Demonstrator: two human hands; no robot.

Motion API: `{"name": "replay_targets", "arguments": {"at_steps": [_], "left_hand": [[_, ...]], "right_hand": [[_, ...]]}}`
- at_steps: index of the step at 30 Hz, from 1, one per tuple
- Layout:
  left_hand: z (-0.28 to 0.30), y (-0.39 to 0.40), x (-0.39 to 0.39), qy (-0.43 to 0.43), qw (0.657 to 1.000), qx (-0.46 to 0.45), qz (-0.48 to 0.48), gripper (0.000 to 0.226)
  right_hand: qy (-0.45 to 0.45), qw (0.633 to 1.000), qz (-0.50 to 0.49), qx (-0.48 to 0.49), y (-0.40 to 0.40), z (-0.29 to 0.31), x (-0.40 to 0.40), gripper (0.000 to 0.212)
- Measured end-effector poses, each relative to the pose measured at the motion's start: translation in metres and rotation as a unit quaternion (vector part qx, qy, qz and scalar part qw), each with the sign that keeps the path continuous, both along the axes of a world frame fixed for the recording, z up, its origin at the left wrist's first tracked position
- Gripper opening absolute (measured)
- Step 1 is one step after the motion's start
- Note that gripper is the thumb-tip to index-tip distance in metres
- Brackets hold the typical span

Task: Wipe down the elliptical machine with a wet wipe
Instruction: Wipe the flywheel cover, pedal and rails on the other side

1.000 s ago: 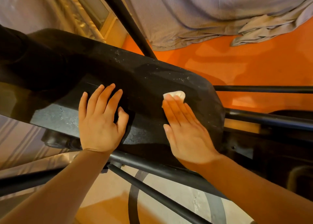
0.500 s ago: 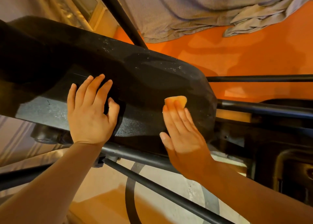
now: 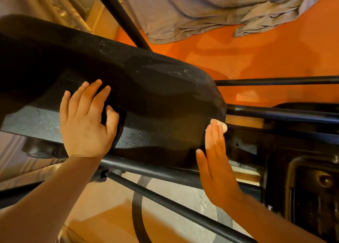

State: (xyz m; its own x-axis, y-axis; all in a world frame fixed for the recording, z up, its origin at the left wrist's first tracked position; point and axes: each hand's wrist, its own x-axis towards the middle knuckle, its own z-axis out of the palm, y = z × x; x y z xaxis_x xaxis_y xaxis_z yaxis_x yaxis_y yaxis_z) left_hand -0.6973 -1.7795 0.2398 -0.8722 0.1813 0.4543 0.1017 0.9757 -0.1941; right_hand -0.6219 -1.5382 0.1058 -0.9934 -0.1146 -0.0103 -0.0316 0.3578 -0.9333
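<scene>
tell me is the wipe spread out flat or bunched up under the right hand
Bunched up, it seems: only a small white wad of the wet wipe shows past the right hand fingertips; the rest is hidden.

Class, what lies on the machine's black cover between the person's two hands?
In the head view, only bare, dusty black cover lies between the left hand and right hand.

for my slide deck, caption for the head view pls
Right hand presses a wet wipe against the elliptical's black shroud; left hand braces it.
</scene>
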Motion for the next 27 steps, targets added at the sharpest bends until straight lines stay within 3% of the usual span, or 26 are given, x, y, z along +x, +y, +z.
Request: {"name": "replay_targets", "arguments": {"at_steps": [8,15,18,23,27], "left_hand": [[0.001,0.001,0.001,-0.005,1.000,-0.002,0.001,0.040],[0.001,0.001,0.000,-0.003,1.000,-0.005,-0.002,0.040],[0.001,0.001,0.000,-0.001,1.000,-0.006,-0.001,0.039],[0.001,0.001,0.000,-0.007,1.000,-0.004,0.002,0.040],[0.001,0.001,0.001,-0.009,1.000,-0.007,0.004,0.039]], "right_hand": [[0.107,0.978,0.080,0.162,-0.010,0.034,-0.077,0.066],[-0.035,0.998,-0.056,-0.015,0.012,0.002,-0.061,0.061],[-0.055,0.996,-0.061,-0.015,0.012,0.010,-0.076,0.063],[0.094,0.984,0.039,0.146,-0.025,0.057,-0.111,0.069],[0.126,0.971,0.079,0.185,-0.043,0.067,-0.113,0.064]]}}
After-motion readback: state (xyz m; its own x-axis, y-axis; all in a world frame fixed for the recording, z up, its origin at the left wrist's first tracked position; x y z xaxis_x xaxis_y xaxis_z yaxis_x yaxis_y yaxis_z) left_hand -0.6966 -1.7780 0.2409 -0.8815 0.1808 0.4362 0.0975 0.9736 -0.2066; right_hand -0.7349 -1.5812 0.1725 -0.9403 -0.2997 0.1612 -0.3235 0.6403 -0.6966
